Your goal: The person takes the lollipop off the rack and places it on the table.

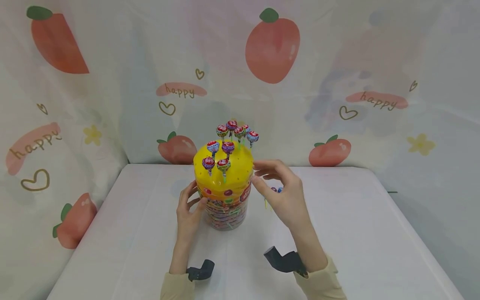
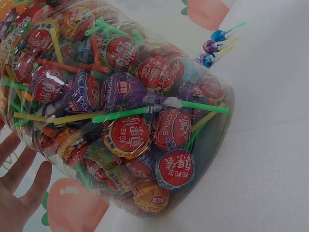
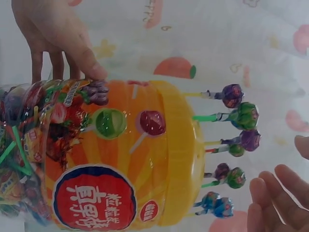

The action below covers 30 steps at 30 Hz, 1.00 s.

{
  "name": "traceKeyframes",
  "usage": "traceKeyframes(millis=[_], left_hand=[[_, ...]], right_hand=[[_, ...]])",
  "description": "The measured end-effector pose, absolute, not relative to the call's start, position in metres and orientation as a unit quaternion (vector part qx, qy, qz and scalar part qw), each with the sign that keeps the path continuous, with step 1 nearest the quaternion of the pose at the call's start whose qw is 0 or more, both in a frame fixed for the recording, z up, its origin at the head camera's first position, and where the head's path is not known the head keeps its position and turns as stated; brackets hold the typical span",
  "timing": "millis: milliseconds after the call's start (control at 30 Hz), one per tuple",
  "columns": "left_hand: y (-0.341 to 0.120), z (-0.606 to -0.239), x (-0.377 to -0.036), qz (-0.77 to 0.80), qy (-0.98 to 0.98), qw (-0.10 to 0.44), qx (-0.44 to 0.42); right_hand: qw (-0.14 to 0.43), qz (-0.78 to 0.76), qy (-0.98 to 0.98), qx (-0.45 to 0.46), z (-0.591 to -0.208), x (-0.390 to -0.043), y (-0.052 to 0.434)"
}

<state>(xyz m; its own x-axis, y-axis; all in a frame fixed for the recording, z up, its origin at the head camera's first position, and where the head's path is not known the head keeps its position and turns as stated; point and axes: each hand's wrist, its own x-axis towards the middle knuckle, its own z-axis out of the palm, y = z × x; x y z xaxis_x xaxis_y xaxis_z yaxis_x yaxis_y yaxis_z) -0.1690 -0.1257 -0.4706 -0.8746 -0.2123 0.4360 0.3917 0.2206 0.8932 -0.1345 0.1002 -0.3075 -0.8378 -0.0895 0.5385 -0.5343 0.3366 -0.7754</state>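
Observation:
A clear plastic jar (image 1: 225,210) packed with wrapped lollipops stands upright in the middle of the white table (image 1: 356,233). Its yellow lid (image 1: 229,177) has several lollipops (image 1: 232,133) stuck upright in holes. My left hand (image 1: 193,201) rests against the jar's left side, fingers fairly straight and thumb on the wall (image 3: 91,72). My right hand (image 1: 262,174) hovers just right of the lid with loosely bent fingers, holding nothing. In the right wrist view the lid (image 3: 178,154) and its lollipops (image 3: 236,140) lie just beyond my fingertips (image 3: 275,203).
A few loose lollipops (image 1: 276,190) lie on the table behind my right hand, also visible past the jar (image 2: 215,46). A fruit-print cloth backdrop (image 1: 273,50) closes off the back and sides. Black wrist mounts (image 1: 283,260) sit on both forearms.

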Motion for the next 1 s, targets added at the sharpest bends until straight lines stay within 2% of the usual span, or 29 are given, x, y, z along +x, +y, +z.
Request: traceKeyframes(millis=[400, 1000], left_hand=[[-0.126, -0.469, -0.169, -0.621, -0.742, 0.245, -0.061], [-0.126, -0.47, -0.17, -0.618, -0.745, 0.245, -0.05]], right_hand=[[0.229, 0.523, -0.786, 0.238, -0.295, -0.13, 0.079], [0.202, 0.531, -0.785, 0.247, -0.301, -0.143, 0.056]])
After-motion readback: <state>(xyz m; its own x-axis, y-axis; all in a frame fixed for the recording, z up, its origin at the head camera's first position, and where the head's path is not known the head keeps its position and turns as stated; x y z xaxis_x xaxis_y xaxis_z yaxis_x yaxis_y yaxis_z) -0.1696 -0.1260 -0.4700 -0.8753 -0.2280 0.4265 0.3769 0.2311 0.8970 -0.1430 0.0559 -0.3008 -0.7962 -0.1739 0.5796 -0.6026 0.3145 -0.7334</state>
